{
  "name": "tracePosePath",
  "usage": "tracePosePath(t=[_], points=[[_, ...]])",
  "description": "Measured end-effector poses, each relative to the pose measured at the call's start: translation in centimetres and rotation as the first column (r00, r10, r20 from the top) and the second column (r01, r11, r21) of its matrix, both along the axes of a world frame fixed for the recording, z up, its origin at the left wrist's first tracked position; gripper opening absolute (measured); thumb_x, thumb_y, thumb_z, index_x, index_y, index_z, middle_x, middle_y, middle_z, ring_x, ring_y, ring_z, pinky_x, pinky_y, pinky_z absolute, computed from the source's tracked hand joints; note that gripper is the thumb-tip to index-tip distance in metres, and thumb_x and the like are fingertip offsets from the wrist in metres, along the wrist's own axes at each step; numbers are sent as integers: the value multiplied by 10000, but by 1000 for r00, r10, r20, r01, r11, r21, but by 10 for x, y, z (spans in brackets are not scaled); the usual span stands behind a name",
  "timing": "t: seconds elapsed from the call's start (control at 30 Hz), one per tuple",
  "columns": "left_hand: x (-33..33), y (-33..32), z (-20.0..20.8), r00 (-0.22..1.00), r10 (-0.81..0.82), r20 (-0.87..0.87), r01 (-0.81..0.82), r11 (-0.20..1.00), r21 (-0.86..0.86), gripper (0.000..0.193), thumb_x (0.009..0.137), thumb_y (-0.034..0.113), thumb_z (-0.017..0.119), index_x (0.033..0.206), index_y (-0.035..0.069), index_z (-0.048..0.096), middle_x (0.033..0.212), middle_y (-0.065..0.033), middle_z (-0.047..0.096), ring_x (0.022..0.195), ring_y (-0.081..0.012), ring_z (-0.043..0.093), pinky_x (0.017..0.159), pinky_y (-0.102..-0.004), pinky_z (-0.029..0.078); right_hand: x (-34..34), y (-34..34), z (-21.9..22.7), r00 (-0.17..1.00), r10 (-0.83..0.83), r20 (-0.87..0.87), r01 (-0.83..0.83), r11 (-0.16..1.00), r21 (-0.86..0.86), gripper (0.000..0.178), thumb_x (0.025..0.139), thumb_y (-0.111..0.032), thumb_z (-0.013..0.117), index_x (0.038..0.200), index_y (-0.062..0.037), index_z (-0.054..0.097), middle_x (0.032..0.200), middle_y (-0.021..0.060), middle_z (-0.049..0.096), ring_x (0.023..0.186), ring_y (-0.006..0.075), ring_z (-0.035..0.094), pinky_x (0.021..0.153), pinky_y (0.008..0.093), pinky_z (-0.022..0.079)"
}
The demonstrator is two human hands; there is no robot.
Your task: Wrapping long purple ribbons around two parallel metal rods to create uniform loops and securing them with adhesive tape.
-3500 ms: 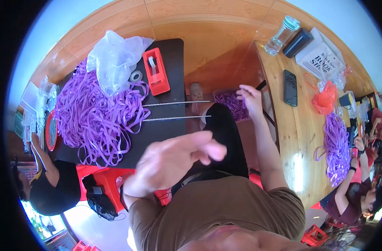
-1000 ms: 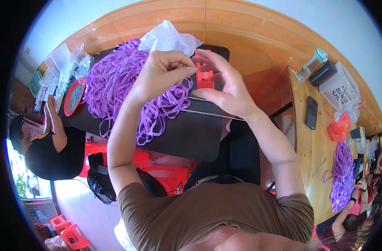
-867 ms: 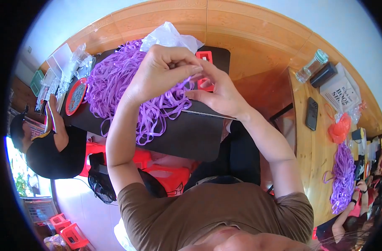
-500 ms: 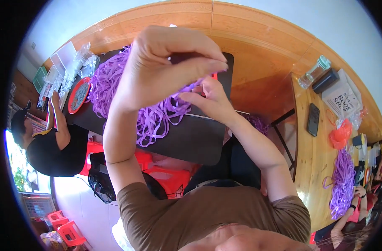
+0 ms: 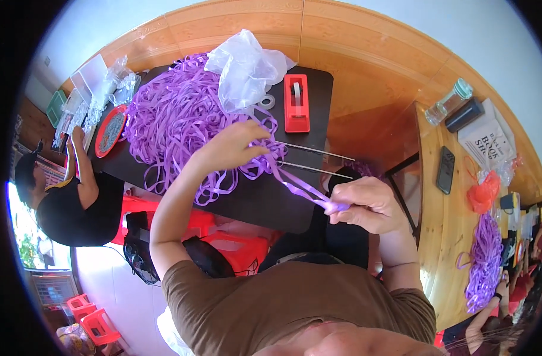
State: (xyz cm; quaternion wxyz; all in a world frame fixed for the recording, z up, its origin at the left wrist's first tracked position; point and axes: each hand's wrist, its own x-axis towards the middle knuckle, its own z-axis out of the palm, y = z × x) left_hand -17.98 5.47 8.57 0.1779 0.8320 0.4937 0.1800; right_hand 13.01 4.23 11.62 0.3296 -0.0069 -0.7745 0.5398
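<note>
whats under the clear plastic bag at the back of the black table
The clear plastic bag lies on the heap of purple ribbon, whose loops spread out from under it. Whatever else it covers is hidden.

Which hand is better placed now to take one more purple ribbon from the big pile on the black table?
Probably the left hand: it rests open on the ribbon pile. The right hand is beyond the black table edge, pinching a ribbon strand.

Brown short-sleeved T-shirt; forearms bare; no gloves, rings or watch visible.
</note>
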Motion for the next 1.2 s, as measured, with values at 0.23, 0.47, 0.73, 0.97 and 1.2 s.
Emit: tracePosePath(t=[0.23,0.47,0.73,0.97,1.2], points=[[18,-31,-26,991,132,-18,-130,989,76,430,766,137,655,1172,33,558,1044,-175,574,859,-369,595,760,-431,475,24,-10,-29,912,-284,-296,125,879,-460,297,952,-239,522,907,45,596,713,172,623,514,140,520,479,225,407],[-44,-20,6,875,164,456,-168,985,-31,138,806,-16,638,933,-17,692,787,-74,673,682,-132,632,622,-249,499,48,4,-36,712,-458,-532,-144,646,-749,321,1015,-264,365,890,-36,555,706,63,479,584,137,430,582,282,366],[-8,-22,33,850,127,511,-211,971,109,79,763,-47,674,832,-10,680,777,-52,649,730,-79,592,623,-216,449,-16,11,-79,940,-340,8,198,526,-827,218,934,-203,546,878,-10,628,675,65,610,510,97,507,449,208,353],[-70,-1,17,330,360,873,-574,810,-117,60,835,63,657,863,29,696,659,-11,620,535,-84,576,515,-211,457,-2,17,-108,773,-631,-68,285,441,-851,211,950,-198,543,859,-30,631,646,29,585,471,57,431,428,178,295],[-22,-31,-25,710,704,29,-613,597,517,278,813,173,629,1053,33,619,903,-152,629,786,-342,606,650,-406,494,7,-8,-119,707,-705,-57,401,466,-789,216,966,-172,511,878,-11,625,677,53,598,493,57,446,445,175,311]])
